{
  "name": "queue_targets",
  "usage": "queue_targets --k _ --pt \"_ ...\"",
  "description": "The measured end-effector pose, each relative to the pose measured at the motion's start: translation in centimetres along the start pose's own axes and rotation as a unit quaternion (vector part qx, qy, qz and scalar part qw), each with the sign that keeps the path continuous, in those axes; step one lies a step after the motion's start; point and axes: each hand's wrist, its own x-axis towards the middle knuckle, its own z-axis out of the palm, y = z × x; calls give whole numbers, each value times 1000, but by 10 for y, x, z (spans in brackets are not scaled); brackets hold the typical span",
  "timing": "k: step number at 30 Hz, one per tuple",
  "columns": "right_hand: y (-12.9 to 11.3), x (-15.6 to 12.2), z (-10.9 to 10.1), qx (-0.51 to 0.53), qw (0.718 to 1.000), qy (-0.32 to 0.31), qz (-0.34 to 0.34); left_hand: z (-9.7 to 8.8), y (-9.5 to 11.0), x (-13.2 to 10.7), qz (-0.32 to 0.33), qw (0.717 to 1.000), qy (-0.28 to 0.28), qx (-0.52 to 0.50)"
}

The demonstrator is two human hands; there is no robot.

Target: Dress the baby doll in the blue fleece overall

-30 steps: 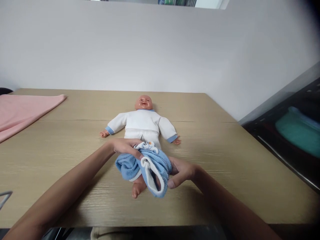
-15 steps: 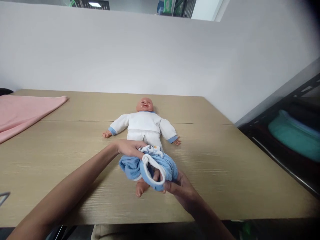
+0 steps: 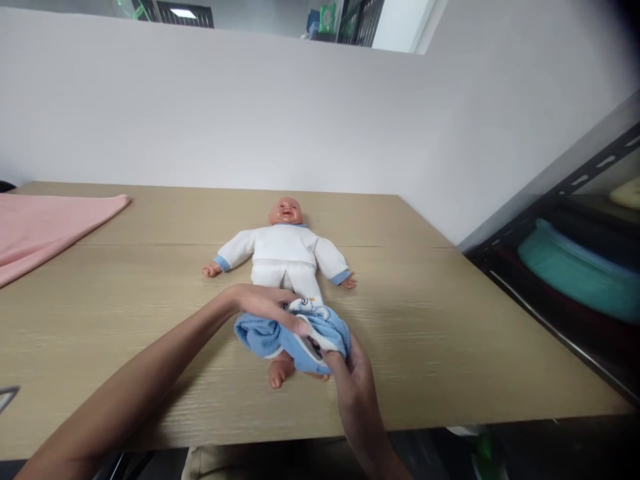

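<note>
A baby doll (image 3: 285, 248) in a white top with blue cuffs lies on its back on the wooden table (image 3: 150, 307), head away from me. Blue terry trousers (image 3: 260, 335) with a white hem are bunched around its legs, and one bare foot sticks out below them. My left hand (image 3: 263, 303) grips the waist end of the trousers, fingers closed on the cloth. My right hand (image 3: 347, 363) pinches the white-edged leg opening from below.
A pink cloth (image 3: 45, 223) lies spread at the table's far left. A dark metal shelf (image 3: 560, 280) stands to the right with a teal basin (image 3: 575, 270) on it. A white wall runs behind the table.
My right hand has swung from the right side of the trousers to below them, closing the leg opening. The left hand has stayed on the cloth. The view has tilted up slightly.
</note>
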Motion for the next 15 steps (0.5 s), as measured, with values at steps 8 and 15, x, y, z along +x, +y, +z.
queue_targets --k 8,15 --pt "26 -21 -6 -79 995 52 -10 31 16 8 -66 978 73 186" --pt "74 -55 -2 -185 969 146 -76 58 20 8 -71 939 133 309"
